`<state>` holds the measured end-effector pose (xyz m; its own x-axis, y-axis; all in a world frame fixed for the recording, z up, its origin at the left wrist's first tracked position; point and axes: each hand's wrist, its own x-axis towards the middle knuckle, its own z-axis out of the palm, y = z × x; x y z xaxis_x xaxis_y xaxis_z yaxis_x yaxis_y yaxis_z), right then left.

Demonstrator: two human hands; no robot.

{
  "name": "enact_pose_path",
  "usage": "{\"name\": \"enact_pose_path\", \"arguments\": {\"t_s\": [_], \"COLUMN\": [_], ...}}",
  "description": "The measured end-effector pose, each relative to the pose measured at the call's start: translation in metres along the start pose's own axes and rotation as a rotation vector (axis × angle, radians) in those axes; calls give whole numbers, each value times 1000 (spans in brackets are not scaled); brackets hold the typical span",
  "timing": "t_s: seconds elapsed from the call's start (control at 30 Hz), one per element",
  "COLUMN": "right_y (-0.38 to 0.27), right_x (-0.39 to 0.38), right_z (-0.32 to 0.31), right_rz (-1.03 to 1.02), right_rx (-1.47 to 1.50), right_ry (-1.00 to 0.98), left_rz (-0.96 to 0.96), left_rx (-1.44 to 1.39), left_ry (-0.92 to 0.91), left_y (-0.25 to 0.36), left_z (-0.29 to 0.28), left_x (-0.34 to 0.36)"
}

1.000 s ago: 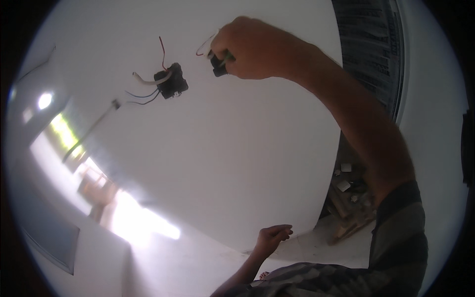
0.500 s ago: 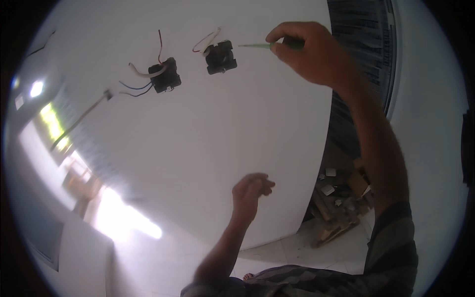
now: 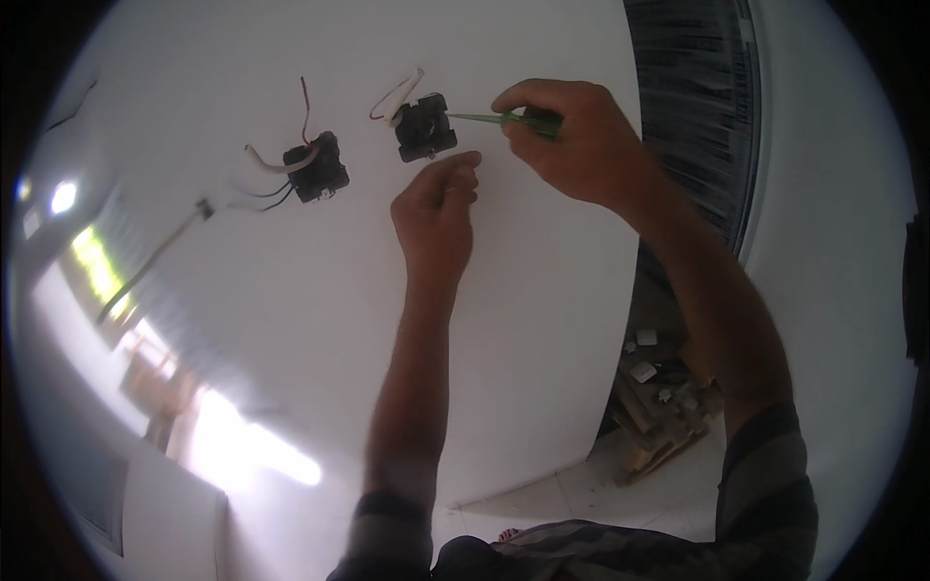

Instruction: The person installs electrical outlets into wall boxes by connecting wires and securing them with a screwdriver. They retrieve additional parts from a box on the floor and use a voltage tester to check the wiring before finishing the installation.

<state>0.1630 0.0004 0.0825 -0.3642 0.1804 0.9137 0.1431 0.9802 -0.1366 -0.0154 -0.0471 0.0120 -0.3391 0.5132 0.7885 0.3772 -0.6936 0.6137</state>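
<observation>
My right hand (image 3: 572,140) grips a slim screwdriver (image 3: 489,118) with a green handle. Its thin shaft points left, and the tip is at the right edge of a square black wall box (image 3: 426,128), though whether it touches I cannot tell. Just below that box is my left hand (image 3: 436,198), closed with thumb and fingers pinched together; whatever it may hold is hidden. A white cable (image 3: 411,89) with a reddish wire comes out at the box's upper left. Further left sits a second black box (image 3: 317,167) with red, blue and black wires and a pale sheathed cable.
Both boxes are set in a white wall (image 3: 523,320). Another cable (image 3: 155,254) hangs at the far left near bright windows. To the right is a dark streaked panel (image 3: 690,126). Below it, wooden pieces (image 3: 664,455) and small white parts lie on the tiled floor.
My left hand has risen, still closed, to just below the right-hand box. The screwdriver in my right hand has moved left and slightly down, bringing its tip to the box's edge.
</observation>
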Motion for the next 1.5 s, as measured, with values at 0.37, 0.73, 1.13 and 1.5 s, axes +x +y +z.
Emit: {"name": "enact_pose_path", "arguments": {"t_s": [0.37, 0.73, 1.13, 1.5], "right_y": [-4, -13, -32, -42], "right_x": [23, 30, 38, 56], "right_z": [42, 41, 39, 34], "right_rz": [-87, -28, -331, 44], "right_rx": [-42, -175, -872, -431], "right_ry": [68, -53, -356, -241], "left_rz": [-172, -138, -170, -189], "left_rx": [-993, -1093, -1110, -1467], "left_ry": [132, 150, 65, 83], "left_y": [4, -10, -16, -9], "left_z": [28, 31, 42, 51], "left_x": [47, 53, 52, 55]}}
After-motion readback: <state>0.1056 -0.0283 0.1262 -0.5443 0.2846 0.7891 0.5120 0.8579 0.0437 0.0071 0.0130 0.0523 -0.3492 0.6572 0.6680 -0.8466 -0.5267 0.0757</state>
